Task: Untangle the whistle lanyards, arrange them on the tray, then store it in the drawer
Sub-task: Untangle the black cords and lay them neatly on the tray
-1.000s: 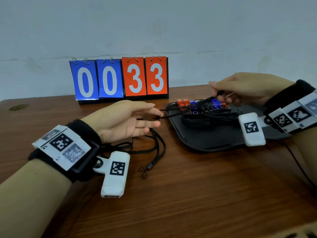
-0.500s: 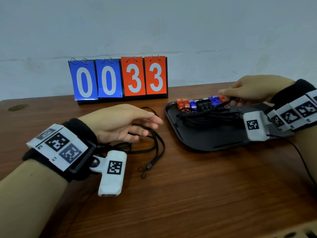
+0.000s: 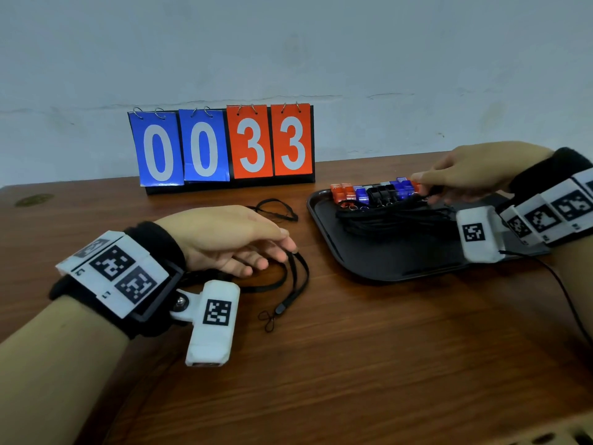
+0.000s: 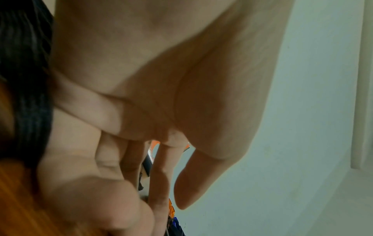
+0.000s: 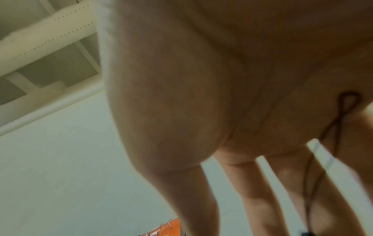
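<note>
A black tray [image 3: 369,274] sits on the wooden table at the right. A row of orange, blue and black whistles [image 3: 375,192] lines its far edge, with bundled black lanyards [image 3: 391,220] in front of them. My right hand [image 3: 426,189] is low over the row's right end, thumb and fingers pinching a whistle lanyard; a thin black cord [image 5: 341,115] runs across its fingers. A loose black lanyard [image 3: 298,277] lies on the table left of the tray. My left hand [image 3: 276,252] hovers over it with relaxed fingers, the fingertips at its strap.
A flip scoreboard [image 3: 221,146] reading 0033 stands at the back against the wall. A thin black cable [image 3: 561,284] trails from my right wrist across the table. Bare wood stretches in front of the tray and my hands.
My right hand has lowered the whistle from above the tray to the row's right end. The strap slid off my left hand's fingers, and that hand sank toward the table.
</note>
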The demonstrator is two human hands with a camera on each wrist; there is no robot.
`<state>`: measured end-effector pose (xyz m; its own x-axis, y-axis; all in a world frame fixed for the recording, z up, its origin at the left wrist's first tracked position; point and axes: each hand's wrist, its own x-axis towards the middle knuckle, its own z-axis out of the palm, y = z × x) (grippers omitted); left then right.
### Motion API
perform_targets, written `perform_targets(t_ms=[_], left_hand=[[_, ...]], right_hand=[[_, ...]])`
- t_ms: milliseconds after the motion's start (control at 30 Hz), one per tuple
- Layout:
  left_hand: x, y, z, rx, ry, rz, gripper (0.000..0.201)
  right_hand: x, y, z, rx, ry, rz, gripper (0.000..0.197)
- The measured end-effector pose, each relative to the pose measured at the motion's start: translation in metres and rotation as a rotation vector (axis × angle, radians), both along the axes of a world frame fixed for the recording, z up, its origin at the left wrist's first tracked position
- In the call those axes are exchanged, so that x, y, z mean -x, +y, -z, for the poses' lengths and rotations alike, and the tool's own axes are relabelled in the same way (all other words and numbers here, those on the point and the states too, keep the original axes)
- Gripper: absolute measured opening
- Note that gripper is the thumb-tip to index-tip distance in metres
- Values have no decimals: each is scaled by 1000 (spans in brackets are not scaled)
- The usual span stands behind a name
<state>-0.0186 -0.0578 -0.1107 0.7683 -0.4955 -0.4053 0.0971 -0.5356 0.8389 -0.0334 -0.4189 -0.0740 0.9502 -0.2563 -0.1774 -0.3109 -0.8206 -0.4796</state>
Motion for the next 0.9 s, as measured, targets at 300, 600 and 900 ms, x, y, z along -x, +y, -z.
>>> perform_targets(t_ms=[300, 600, 900], left_hand=[[3, -2, 1, -66, -103, 45, 23], [2, -5, 3, -36, -93, -6, 30], [5, -9, 2, 9, -90, -83, 36]], right_hand=[[7, 9, -9, 412, -69, -88, 53], [11, 18, -9, 150, -89, -141, 46], [14, 23, -9, 108, -99, -149, 41]])
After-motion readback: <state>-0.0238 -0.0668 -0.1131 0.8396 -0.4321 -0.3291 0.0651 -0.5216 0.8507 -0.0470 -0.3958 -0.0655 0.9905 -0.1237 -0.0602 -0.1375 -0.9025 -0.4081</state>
